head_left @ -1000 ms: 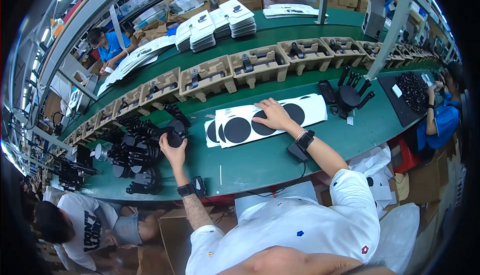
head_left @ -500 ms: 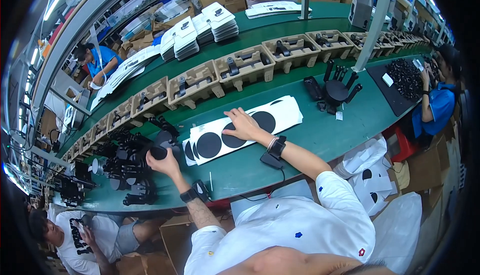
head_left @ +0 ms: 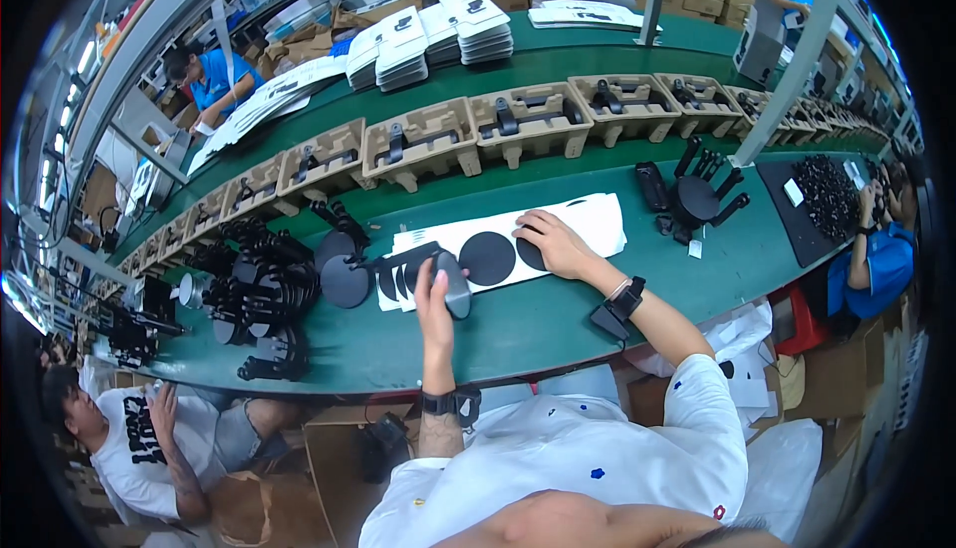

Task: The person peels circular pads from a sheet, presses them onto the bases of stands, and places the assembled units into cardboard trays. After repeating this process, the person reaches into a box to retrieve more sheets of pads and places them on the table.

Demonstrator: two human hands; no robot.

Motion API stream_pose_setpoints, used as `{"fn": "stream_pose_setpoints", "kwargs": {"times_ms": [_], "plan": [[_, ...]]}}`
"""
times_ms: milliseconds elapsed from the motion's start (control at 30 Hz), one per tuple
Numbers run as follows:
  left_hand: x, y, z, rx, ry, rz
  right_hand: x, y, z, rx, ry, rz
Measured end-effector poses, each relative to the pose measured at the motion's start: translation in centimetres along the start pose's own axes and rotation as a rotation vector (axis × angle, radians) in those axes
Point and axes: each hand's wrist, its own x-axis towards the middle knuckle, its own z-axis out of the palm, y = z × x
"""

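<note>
Holding a dark round disc part [head_left: 455,284] in the left hand [head_left: 434,301], fingers curled shut around its near edge, the part standing tilted just above the green table [head_left: 558,314]. Pressing the right hand [head_left: 554,243] flat on a white sheet [head_left: 588,221], fingers spread and closed on nothing, palm down beside a black circle [head_left: 487,257] lying on that sheet. Lying across the middle of the table, the sheet carrying further black circles toward its left end, partly hidden behind the left hand. Wearing a dark wristband on each forearm.

Resting to the left of the sheet, another black disc on a stem [head_left: 345,279], and beyond it a heap of black stands [head_left: 261,289] piled together on the table. Standing to the right of the sheet, a black stand with upright prongs [head_left: 694,195]. Running along the far side, a row of brown pulp trays [head_left: 422,140], each holding black parts. Stacking behind them, white packs [head_left: 436,35]. Sitting at the lower left, a person in a white shirt [head_left: 129,438]; working at the right edge, a person in blue [head_left: 881,264] beside a tray of small black pieces [head_left: 827,190].
</note>
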Motion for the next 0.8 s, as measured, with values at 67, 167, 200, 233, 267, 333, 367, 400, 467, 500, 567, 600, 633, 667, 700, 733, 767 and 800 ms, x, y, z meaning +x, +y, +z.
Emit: {"fn": "stream_pose_setpoints", "kwargs": {"times_ms": [67, 167, 200, 233, 267, 333, 367, 400, 467, 500, 567, 600, 633, 667, 700, 733, 767, 800], "plan": [[0.7, -1.3, -0.3, -0.052, -0.059, -0.118, 0.0, 0.0, 0.3, -0.005, -0.006, -0.02], [1.3, -2.3, -1.0, -0.12, -0.061, -0.172, 0.3, -0.2, 0.7, -0.008, -0.007, -0.02], [1.3, -2.6, -1.2, -0.117, -0.055, -0.172, 0.4, -0.3, 0.8, -0.011, -0.004, -0.009], [1.1, -2.2, -0.9, -0.129, -0.05, -0.197, 0.4, -0.4, 0.8, -0.015, -0.001, 0.005], [0.9, -1.7, -0.6, -0.141, -0.045, -0.221, 0.5, -0.5, 0.8, -0.011, -0.003, 0.004], [0.7, -1.5, -0.4, -0.15, -0.037, -0.247, 0.7, -0.4, 0.8, -0.016, -0.008, -0.002], [0.6, -1.5, -0.4, -0.172, -0.033, -0.265, 0.7, -0.4, 0.9, -0.019, -0.011, -0.005], [0.6, -1.3, -0.6, -0.195, -0.025, -0.279, 0.8, -0.5, 0.8, -0.015, -0.014, -0.012], [0.6, -1.3, -0.8, -0.218, -0.01, -0.289, 0.7, -0.5, 0.7, 0.061, 0.042, -0.012], [0.7, -1.5, -0.9, -0.228, -0.011, -0.304, 0.6, -0.4, 0.6, 0.099, 0.069, -0.012], [0.7, -1.8, -1.0, -0.25, -0.015, -0.334, -0.3, 0.5, 0.8, 0.203, 0.203, 0.041], [0.6, -1.9, -0.9, -0.254, -0.01, -0.334, -1.0, 1.1, 1.0, 0.302, 0.34, 0.1], [0.7, -1.8, -0.8, -0.253, -0.016, -0.343, -1.3, 1.8, 1.3, 0.466, 0.558, 0.152], [0.6, -1.6, -0.9, -0.254, -0.018, -0.352, -1.4, 2.5, 1.5, 0.632, 0.771, 0.201], [0.4, -1.4, -1.0, -0.256, -0.022, -0.36, -2.2, 3.4, 0.9, 0.646, 0.936, 0.302], [0.3, -1.4, -1.4, -0.261, -0.017, -0.355, -2.6, 4.1, 0.0, 0.656, 1.101, 0.404], [-0.2, -1.4, -2.0, -0.233, -0.072, -0.366, -3.4, 4.3, -0.7, 0.785, 1.159, 0.408], [-0.3, -1.5, -2.6, -0.207, -0.124, -0.37, -3.6, 3.5, -2.0, 0.917, 1.21, 0.404]]}}
